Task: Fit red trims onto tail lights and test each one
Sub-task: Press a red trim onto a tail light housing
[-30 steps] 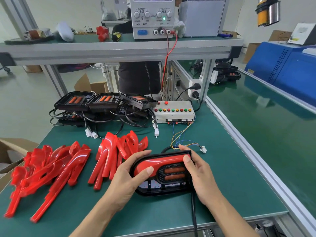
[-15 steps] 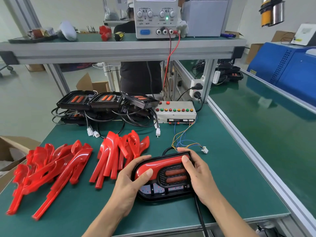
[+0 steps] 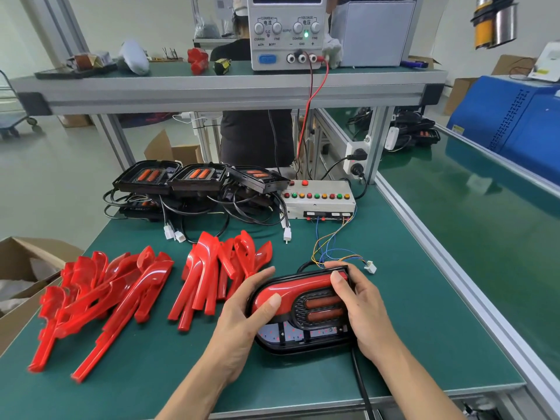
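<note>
Hands first: both are on one tail light (image 3: 303,316), which sits on the green bench mat (image 3: 424,313) at the near edge, right of centre. The left hand (image 3: 242,316) wraps the lamp's left end, fingers curled over the far rim and the thumb pressing down on the glossy red trim (image 3: 291,291) that runs along the lamp's upper half. The right hand (image 3: 360,307) clamps the right end, thumb pressed on the trim's right tip, fingers curled round the far corner. Two orange bars show in the lamp's black grille, and a black cable (image 3: 360,383) drops from the lamp toward the near edge.

Left of the lamp, two heaps of loose red trims: a smaller pile (image 3: 212,274) just beside the left hand, a larger pile (image 3: 100,298) further left. A cardboard box (image 3: 18,268) sits off the bench's left edge.

Just beyond the right hand, a bundle of coloured wires (image 3: 330,247) ending in a white plug (image 3: 370,267) runs back to a button box (image 3: 318,198) with red, green and yellow buttons. Left of that box, three black lamp housings (image 3: 197,177) lie in a row over tangled cables.

Farther still, on the raised shelf (image 3: 212,95), stands a power supply (image 3: 288,31) with its green lamp lit, red lead hanging down. A person in dark clothes (image 3: 254,140) stands behind the bench. Far right, a blue machine (image 3: 515,122).
</note>
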Available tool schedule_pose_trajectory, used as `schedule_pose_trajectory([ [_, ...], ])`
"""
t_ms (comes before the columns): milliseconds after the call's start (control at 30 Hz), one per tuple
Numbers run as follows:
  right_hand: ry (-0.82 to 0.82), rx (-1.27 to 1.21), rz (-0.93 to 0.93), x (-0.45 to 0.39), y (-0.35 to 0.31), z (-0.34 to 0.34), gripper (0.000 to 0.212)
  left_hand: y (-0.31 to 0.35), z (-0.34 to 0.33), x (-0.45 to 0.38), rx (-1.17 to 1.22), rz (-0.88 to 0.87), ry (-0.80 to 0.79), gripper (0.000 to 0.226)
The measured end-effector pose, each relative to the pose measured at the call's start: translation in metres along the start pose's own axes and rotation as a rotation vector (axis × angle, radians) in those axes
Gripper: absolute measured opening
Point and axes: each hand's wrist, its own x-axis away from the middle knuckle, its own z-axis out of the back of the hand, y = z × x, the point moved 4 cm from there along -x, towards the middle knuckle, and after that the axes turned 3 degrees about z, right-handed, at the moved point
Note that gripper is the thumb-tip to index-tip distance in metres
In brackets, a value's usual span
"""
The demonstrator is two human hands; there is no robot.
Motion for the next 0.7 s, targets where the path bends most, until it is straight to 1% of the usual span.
schedule_pose_trajectory([
  [67, -0.001, -0.036, -0.014, -0.0016, -0.0002, 0.0009, 0.030, 0.0010, -0.0018, -0.0008, 0.042, 0.036, -0.010, 0.053],
  [133, 0.004, -0.043, -0.026, -0.0028, 0.0002, 0.0005, 0.028, 0.0015, -0.0020, -0.0020, 0.045, 0.059, -0.022, 0.043],
  [167, 0.009, -0.044, -0.034, -0.0032, 0.0002, 0.0001, 0.028, 0.0022, -0.0027, -0.0020, 0.057, 0.081, -0.051, 0.039],
  [267, 0.005, -0.036, -0.044, -0.0039, -0.0002, -0.0013, 0.028, 0.0049, -0.0038, -0.0019, 0.115, 0.161, -0.143, 0.037],
  [400, -0.011, 0.009, -0.047, -0.0036, -0.0015, -0.0014, 0.032, 0.0051, -0.0002, -0.0039, 0.073, 0.138, -0.082, 0.040],
  [500, -0.025, 0.042, -0.060, -0.0031, -0.0019, 0.0011, 0.031, 0.0029, -0.0030, -0.0040, 0.041, 0.125, -0.060, 0.041],
  [700, -0.032, 0.026, -0.072, -0.0056, -0.0044, 0.0007, 0.030, -0.0014, -0.0033, -0.0048, 0.072, 0.126, -0.036, 0.039],
])
